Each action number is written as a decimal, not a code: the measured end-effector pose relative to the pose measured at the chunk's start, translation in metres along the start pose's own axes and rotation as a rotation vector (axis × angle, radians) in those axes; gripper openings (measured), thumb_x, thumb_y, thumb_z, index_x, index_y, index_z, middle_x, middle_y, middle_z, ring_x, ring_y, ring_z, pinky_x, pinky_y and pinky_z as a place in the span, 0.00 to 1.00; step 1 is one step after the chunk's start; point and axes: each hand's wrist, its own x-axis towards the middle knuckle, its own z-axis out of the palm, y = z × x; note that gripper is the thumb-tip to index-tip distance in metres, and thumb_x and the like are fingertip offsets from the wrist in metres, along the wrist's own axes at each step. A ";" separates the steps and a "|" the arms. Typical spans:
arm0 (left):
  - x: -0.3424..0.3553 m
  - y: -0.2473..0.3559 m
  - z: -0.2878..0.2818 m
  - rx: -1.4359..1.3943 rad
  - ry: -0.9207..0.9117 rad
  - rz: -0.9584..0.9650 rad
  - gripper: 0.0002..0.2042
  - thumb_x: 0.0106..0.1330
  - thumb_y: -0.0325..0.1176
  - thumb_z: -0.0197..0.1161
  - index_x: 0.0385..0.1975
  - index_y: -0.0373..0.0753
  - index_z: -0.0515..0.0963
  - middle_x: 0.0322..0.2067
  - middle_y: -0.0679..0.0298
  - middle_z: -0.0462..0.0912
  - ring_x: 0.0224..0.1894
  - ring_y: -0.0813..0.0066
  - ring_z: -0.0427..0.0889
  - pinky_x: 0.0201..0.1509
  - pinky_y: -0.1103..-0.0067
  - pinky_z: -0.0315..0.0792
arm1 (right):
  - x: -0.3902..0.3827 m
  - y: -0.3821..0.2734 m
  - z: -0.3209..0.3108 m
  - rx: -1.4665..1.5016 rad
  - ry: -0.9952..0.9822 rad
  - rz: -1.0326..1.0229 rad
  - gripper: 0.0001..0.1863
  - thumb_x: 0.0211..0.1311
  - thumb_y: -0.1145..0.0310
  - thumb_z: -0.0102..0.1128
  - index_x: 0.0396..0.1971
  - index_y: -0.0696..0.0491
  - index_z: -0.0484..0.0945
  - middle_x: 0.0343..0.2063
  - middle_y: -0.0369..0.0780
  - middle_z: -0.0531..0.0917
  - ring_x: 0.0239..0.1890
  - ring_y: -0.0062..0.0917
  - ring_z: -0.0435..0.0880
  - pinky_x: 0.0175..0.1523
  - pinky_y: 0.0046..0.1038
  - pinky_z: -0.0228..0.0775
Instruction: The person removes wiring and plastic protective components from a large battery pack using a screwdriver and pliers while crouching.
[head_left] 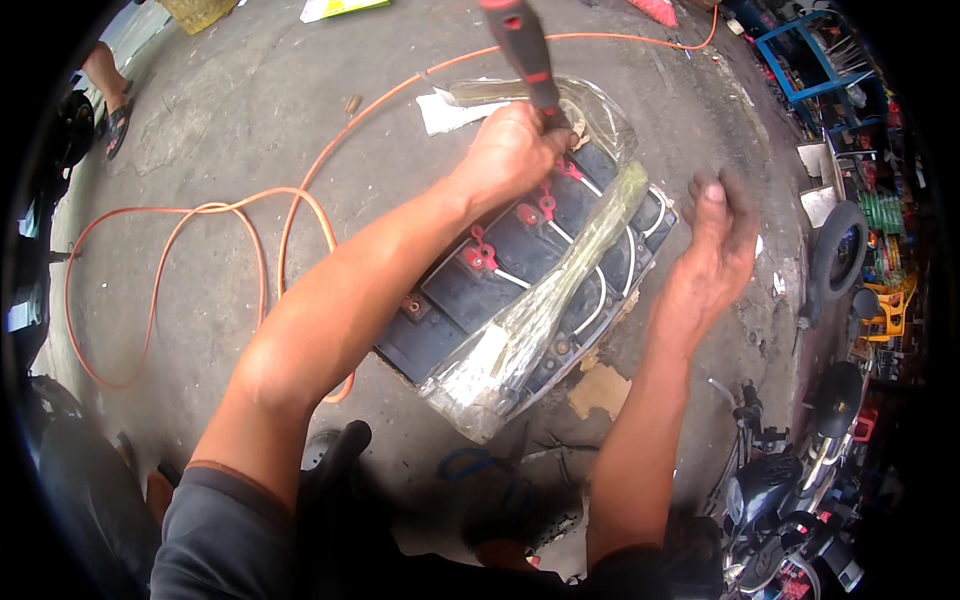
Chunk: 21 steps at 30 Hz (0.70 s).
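Note:
My left hand is closed round the lower part of an upright black-and-red screwdriver at the far end of a pack of dark batteries. The pack has red terminal covers joined by white wires. A long strip of crumpled clear plastic lies diagonally across it and more curves round its far end. What the screwdriver's tip touches is hidden by my fingers. My right hand is raised just right of the pack, fingers loosely bent with nothing in them.
An orange cable loops over the concrete floor. Another person's leg is at upper left. Along the right stand a blue metal rack, a tyre, scattered parts and motorbike parts. Torn cardboard lies by the batteries.

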 end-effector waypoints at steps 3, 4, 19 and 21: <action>0.017 0.017 -0.002 0.336 -0.251 0.095 0.04 0.63 0.24 0.60 0.34 0.35 0.80 0.27 0.55 0.82 0.33 0.62 0.81 0.40 0.70 0.74 | 0.023 -0.025 0.036 -0.040 -0.216 -0.242 0.26 0.66 0.59 0.65 0.54 0.65 0.74 0.45 0.46 0.81 0.47 0.29 0.80 0.55 0.34 0.71; 0.021 0.017 0.000 0.391 -0.276 0.133 0.04 0.62 0.23 0.60 0.34 0.35 0.80 0.28 0.54 0.82 0.33 0.60 0.81 0.40 0.68 0.74 | 0.035 -0.024 0.049 -0.038 -0.272 -0.363 0.25 0.67 0.58 0.64 0.53 0.64 0.74 0.43 0.45 0.81 0.45 0.29 0.80 0.53 0.33 0.72; 0.030 0.037 -0.003 0.568 -0.271 0.088 0.10 0.64 0.33 0.61 0.31 0.31 0.83 0.30 0.44 0.84 0.38 0.44 0.84 0.45 0.60 0.76 | 0.121 -0.003 0.088 0.585 -0.916 0.173 0.14 0.65 0.58 0.59 0.35 0.56 0.77 0.20 0.35 0.73 0.24 0.25 0.72 0.36 0.28 0.66; 0.025 0.031 -0.003 0.557 -0.286 0.158 0.10 0.63 0.33 0.61 0.34 0.32 0.83 0.32 0.45 0.84 0.40 0.47 0.84 0.46 0.61 0.76 | 0.126 -0.002 0.083 0.766 -1.363 0.192 0.17 0.68 0.55 0.55 0.36 0.56 0.77 0.22 0.36 0.74 0.26 0.26 0.73 0.37 0.30 0.67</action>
